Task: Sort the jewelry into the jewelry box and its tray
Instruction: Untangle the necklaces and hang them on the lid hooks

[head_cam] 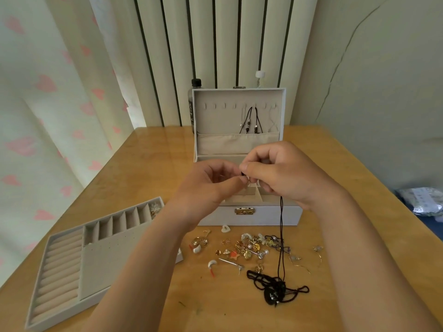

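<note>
A pale wooden table [148, 164] runs to the far wall. On the left hangs a white curtain [48, 104] printed with pink hearts; beside it are pale vertical ribs [215, 44] with dark gaps between. At the table's far edge stands a dark bottle [196, 83] with a black cap, and a white cap [260, 75] shows nearby. A long crack [343, 59] climbs the right wall [388, 92]. Low on the right lies a crinkled silvery bag [422, 200].

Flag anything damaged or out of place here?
A long crack runs down the wall on the right. On the table, the black cord necklace lies tangled, one strand rising to the right hand.
</note>
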